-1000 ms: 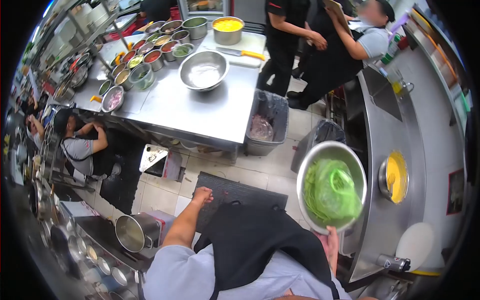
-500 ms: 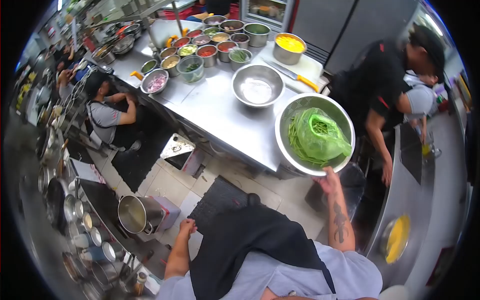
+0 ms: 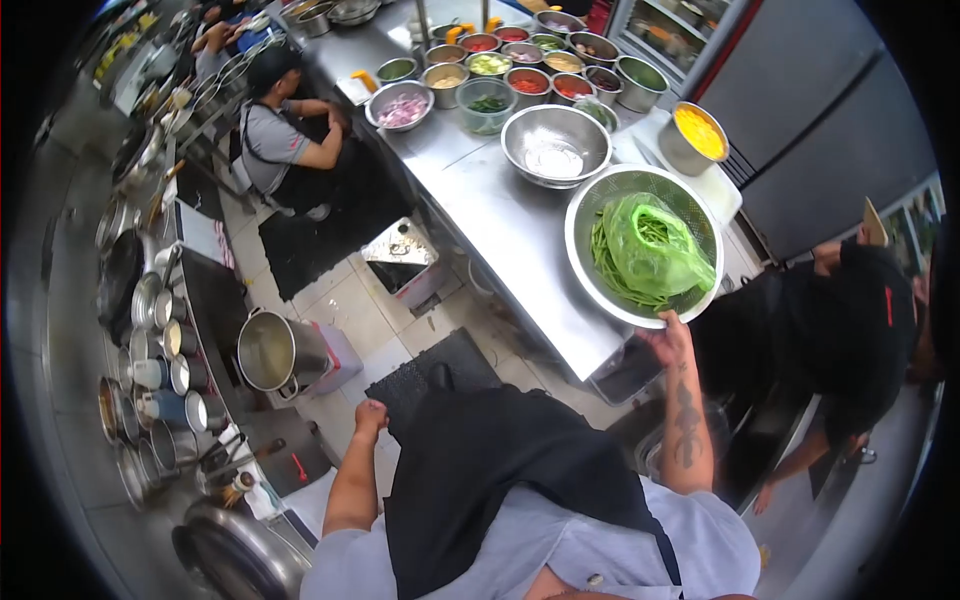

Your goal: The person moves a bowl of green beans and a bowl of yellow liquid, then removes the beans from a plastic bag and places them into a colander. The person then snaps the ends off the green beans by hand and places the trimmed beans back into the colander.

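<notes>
My right hand [image 3: 668,340] grips the near rim of a large metal colander [image 3: 585,262], fingers curled at its edge. Inside lie green beans [image 3: 612,262] with a crumpled green plastic bag [image 3: 665,255] over them. The colander overlaps the right end of the steel table [image 3: 480,230] in this view, close beside a steel mixing bowl [image 3: 556,150]. Low in front of my body, my left hand [image 3: 371,415] is closed in a fist, with nothing showing in it. A dark apron [image 3: 500,450] covers my front.
Several containers of cut vegetables line the table's back, among them a bowl of chopped onion [image 3: 401,107]. A pot of yellow pieces [image 3: 695,140] stands on a white cutting board [image 3: 710,192]. One co-worker [image 3: 290,140] sits left; another [image 3: 830,320] bends at right. A stockpot [image 3: 268,350] stands left.
My view has turned, so the table sits farther right. The colander, still in my right hand, is nearer the mixing bowl and hides the knife's yellow handle. The right co-worker appears lower in view.
</notes>
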`<action>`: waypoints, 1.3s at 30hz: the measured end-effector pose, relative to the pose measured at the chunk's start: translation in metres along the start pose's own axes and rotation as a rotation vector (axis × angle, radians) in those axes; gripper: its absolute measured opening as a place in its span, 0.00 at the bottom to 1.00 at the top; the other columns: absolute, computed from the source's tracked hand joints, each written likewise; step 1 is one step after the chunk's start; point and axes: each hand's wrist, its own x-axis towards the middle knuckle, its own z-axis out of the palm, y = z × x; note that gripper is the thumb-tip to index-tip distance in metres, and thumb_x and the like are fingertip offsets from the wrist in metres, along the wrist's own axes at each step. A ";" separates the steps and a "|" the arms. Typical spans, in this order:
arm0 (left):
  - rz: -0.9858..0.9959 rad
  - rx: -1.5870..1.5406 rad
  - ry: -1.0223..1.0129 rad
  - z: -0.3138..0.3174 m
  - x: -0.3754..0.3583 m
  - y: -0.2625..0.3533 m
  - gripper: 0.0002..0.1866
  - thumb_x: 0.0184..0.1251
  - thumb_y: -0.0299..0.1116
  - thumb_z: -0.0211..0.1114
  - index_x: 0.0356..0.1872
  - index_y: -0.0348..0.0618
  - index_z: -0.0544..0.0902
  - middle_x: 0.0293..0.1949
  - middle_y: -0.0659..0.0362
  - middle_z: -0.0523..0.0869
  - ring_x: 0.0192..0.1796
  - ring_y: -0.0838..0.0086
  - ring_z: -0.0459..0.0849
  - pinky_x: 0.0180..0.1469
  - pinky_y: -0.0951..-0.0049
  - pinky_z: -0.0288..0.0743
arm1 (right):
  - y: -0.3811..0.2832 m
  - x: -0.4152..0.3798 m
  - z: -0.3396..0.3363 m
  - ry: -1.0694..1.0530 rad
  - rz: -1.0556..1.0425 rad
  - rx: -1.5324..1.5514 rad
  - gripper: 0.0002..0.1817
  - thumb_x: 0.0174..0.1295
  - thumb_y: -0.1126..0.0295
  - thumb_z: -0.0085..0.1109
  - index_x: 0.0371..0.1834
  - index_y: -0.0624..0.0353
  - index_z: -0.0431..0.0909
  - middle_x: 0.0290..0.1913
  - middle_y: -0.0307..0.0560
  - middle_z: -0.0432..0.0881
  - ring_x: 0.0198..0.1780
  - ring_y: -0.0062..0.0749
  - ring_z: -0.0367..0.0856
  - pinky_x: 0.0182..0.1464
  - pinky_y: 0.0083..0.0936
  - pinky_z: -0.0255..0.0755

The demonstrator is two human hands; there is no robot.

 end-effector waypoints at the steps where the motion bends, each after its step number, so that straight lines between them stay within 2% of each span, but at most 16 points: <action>1: 0.015 -0.040 -0.011 0.002 0.006 0.010 0.06 0.59 0.28 0.67 0.32 0.42 0.77 0.20 0.59 0.80 0.18 0.73 0.80 0.19 0.71 0.77 | 0.003 0.000 0.010 -0.028 0.020 0.027 0.21 0.63 0.72 0.47 0.58 0.71 0.66 0.49 0.62 0.81 0.44 0.54 0.85 0.40 0.47 0.85; 8: 0.081 0.110 -0.057 0.013 0.083 0.059 0.11 0.62 0.37 0.69 0.31 0.40 0.79 0.19 0.57 0.81 0.16 0.70 0.79 0.19 0.68 0.77 | 0.040 -0.009 0.068 -0.032 0.077 0.212 0.23 0.62 0.69 0.52 0.61 0.62 0.69 0.52 0.53 0.82 0.45 0.51 0.84 0.41 0.48 0.84; 12: 0.033 0.036 -0.087 -0.003 0.103 0.112 0.09 0.63 0.35 0.66 0.33 0.39 0.80 0.19 0.56 0.80 0.16 0.70 0.79 0.20 0.69 0.77 | 0.058 -0.019 0.095 -0.036 0.064 0.204 0.20 0.63 0.66 0.53 0.57 0.63 0.72 0.44 0.55 0.84 0.39 0.49 0.85 0.41 0.46 0.83; 17: 0.059 -0.165 -0.136 -0.006 0.134 0.158 0.07 0.62 0.31 0.63 0.35 0.38 0.81 0.21 0.58 0.79 0.18 0.71 0.78 0.23 0.69 0.80 | 0.071 -0.049 0.146 -0.091 0.140 0.278 0.34 0.67 0.41 0.43 0.57 0.64 0.72 0.43 0.60 0.84 0.40 0.49 0.85 0.43 0.43 0.81; 21: 0.057 -0.387 -0.213 0.002 0.130 0.223 0.08 0.64 0.31 0.64 0.40 0.38 0.81 0.27 0.59 0.80 0.23 0.74 0.79 0.28 0.69 0.82 | 0.086 -0.077 0.193 -0.365 0.316 0.114 0.31 0.69 0.45 0.46 0.60 0.63 0.70 0.44 0.61 0.83 0.42 0.47 0.85 0.44 0.40 0.80; 23: 0.135 -0.513 -0.371 0.002 0.095 0.275 0.09 0.68 0.32 0.65 0.43 0.38 0.80 0.28 0.60 0.79 0.24 0.74 0.80 0.30 0.69 0.83 | 0.090 -0.066 0.216 -0.477 0.258 -0.438 0.26 0.70 0.57 0.54 0.65 0.64 0.67 0.45 0.61 0.83 0.43 0.41 0.84 0.43 0.35 0.79; 25: 0.182 -0.604 -0.488 0.010 0.063 0.324 0.09 0.72 0.36 0.62 0.41 0.41 0.79 0.26 0.63 0.77 0.24 0.74 0.78 0.37 0.66 0.83 | 0.079 -0.050 0.264 -0.644 -0.082 -0.733 0.27 0.67 0.71 0.61 0.68 0.65 0.65 0.49 0.58 0.83 0.47 0.35 0.83 0.49 0.31 0.78; 27: 0.190 -0.766 -0.601 0.018 0.031 0.365 0.12 0.76 0.40 0.57 0.43 0.41 0.78 0.29 0.61 0.79 0.28 0.72 0.81 0.43 0.64 0.82 | 0.055 -0.071 0.340 -0.682 -0.442 -0.814 0.29 0.64 0.72 0.63 0.68 0.67 0.67 0.54 0.54 0.82 0.55 0.34 0.81 0.61 0.29 0.71; 28: 0.218 -0.828 -0.694 0.020 0.011 0.387 0.16 0.76 0.44 0.56 0.47 0.41 0.78 0.34 0.59 0.80 0.36 0.71 0.83 0.47 0.65 0.81 | 0.039 -0.086 0.375 -0.719 -0.827 -0.976 0.30 0.62 0.72 0.65 0.68 0.66 0.67 0.54 0.55 0.82 0.56 0.39 0.80 0.60 0.31 0.71; 30: 0.248 -0.880 -0.787 0.036 -0.028 0.412 0.20 0.75 0.49 0.55 0.51 0.40 0.77 0.40 0.57 0.81 0.44 0.70 0.84 0.51 0.67 0.79 | 0.020 -0.110 0.431 -0.845 -1.216 -0.941 0.31 0.55 0.66 0.65 0.61 0.68 0.71 0.57 0.60 0.77 0.60 0.56 0.75 0.63 0.41 0.68; 32: 0.748 -1.006 -0.952 0.057 -0.059 0.426 0.25 0.77 0.52 0.51 0.60 0.42 0.72 0.53 0.55 0.79 0.59 0.69 0.78 0.61 0.66 0.72 | 0.020 -0.107 0.459 -1.036 -1.482 -0.858 0.27 0.62 0.59 0.56 0.58 0.68 0.73 0.58 0.61 0.76 0.61 0.59 0.73 0.62 0.48 0.66; 33: 0.747 -0.994 -0.955 0.053 -0.084 0.436 0.25 0.77 0.52 0.51 0.60 0.42 0.72 0.53 0.55 0.79 0.59 0.69 0.78 0.61 0.66 0.72 | 0.031 -0.092 0.468 -1.037 -1.588 -0.777 0.23 0.59 0.62 0.58 0.53 0.67 0.77 0.51 0.60 0.78 0.56 0.58 0.76 0.60 0.44 0.68; 34: 0.553 -1.105 -0.861 0.046 -0.115 0.448 0.28 0.77 0.53 0.49 0.64 0.42 0.69 0.59 0.55 0.76 0.63 0.69 0.75 0.64 0.66 0.69 | 0.038 -0.072 0.465 -1.022 -1.587 -0.772 0.23 0.59 0.62 0.58 0.53 0.67 0.77 0.51 0.60 0.78 0.56 0.58 0.76 0.60 0.44 0.68; 36: 0.300 -1.057 -0.798 0.027 -0.133 0.454 0.34 0.77 0.58 0.41 0.69 0.39 0.65 0.67 0.49 0.72 0.68 0.64 0.72 0.68 0.63 0.66 | 0.048 -0.034 0.454 -0.782 -1.237 -0.856 0.21 0.68 0.61 0.50 0.54 0.67 0.78 0.45 0.55 0.82 0.51 0.47 0.80 0.57 0.39 0.71; 38: 0.425 -1.162 -1.029 0.003 -0.133 0.445 0.38 0.76 0.61 0.36 0.64 0.32 0.71 0.64 0.44 0.76 0.68 0.56 0.72 0.68 0.54 0.66 | 0.049 0.004 0.443 -0.743 -0.761 -0.501 0.22 0.75 0.59 0.41 0.54 0.67 0.78 0.41 0.50 0.84 0.47 0.35 0.82 0.54 0.33 0.73; 39: 0.440 -1.211 -0.997 -0.002 -0.138 0.443 0.39 0.76 0.61 0.35 0.65 0.32 0.70 0.65 0.42 0.75 0.69 0.53 0.72 0.69 0.54 0.66 | 0.043 0.004 0.438 -0.706 -0.682 -0.385 0.25 0.78 0.57 0.35 0.53 0.68 0.78 0.42 0.49 0.85 0.47 0.29 0.81 0.53 0.30 0.73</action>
